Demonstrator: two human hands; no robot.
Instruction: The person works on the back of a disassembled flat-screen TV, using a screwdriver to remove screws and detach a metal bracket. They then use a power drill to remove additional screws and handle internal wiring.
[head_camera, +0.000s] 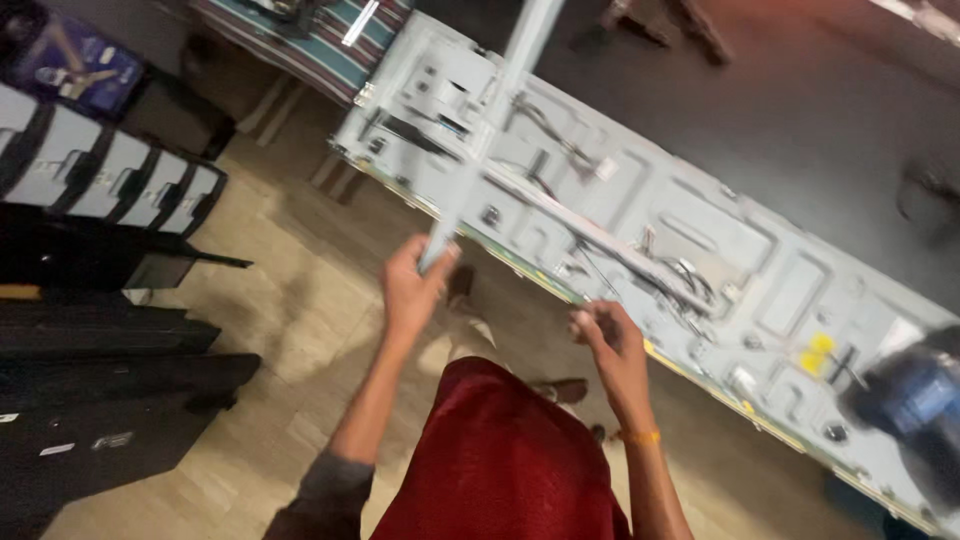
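My left hand (413, 285) grips the near end of a long pale metal strip (488, 125) that rises away from me over the panel, blurred by motion. My right hand (607, 335) is closed at the near edge of a large grey metal back panel (700, 235) of a flat screen, close to a bundle of thin wires (665, 280); whether it pinches something small I cannot tell. An orange band circles my right wrist. The panel lies tilted across the view and carries brackets, wires and yellow tags (820, 350).
Dark flat screens (100, 400) and white-and-black boxes (110, 175) stack at the left on a beige tiled floor (290, 300). A striped cloth (320, 45) lies at the top. A blue blurred object (915, 395) sits at the right. My red garment (500, 460) fills the bottom.
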